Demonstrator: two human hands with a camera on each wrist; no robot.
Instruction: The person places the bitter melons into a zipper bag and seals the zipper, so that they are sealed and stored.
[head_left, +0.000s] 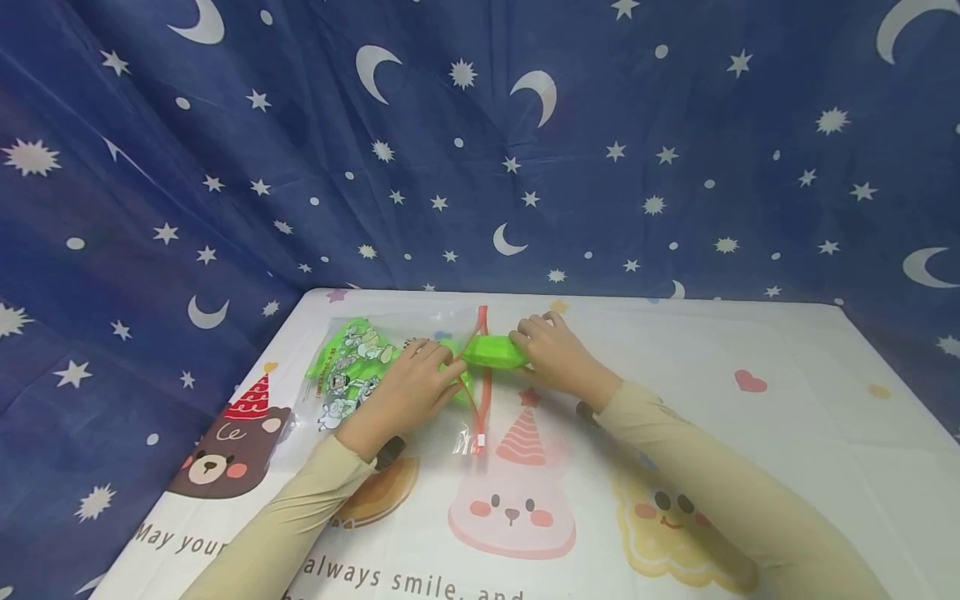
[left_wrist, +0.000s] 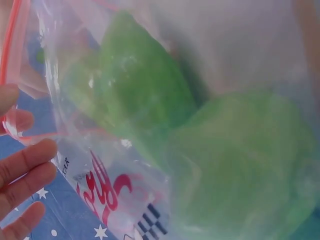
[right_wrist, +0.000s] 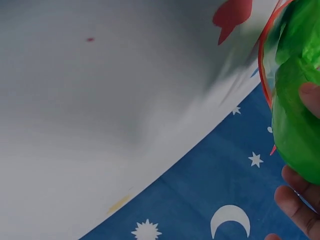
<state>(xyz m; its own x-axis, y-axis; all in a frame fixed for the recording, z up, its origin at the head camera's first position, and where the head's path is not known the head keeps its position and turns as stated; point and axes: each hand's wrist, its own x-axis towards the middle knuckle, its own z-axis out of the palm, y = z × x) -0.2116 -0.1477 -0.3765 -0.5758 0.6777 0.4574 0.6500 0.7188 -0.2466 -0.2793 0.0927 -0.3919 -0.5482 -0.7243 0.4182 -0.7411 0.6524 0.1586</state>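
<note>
A clear zip bag (head_left: 450, 437) with a red zip edge and printed cartoon figures lies toward the left of the table, its mouth facing right. My left hand (head_left: 416, 387) pinches the bag near its opening, and in the left wrist view the fingers (left_wrist: 30, 162) are at the red edge. At the mouth, my right hand (head_left: 555, 354) grips a shiny bright green packet (head_left: 495, 352), thumb on one side and fingers on the other. The packet's left end is inside the opening. More green film-like stuff (left_wrist: 230, 165) shows through the bag; its exact kind is unclear.
A white tablecloth (head_left: 787, 450) with printed animals, hearts and words covers the table. Behind it and along the left hangs a dark blue curtain (head_left: 600, 217) with white moons and stars.
</note>
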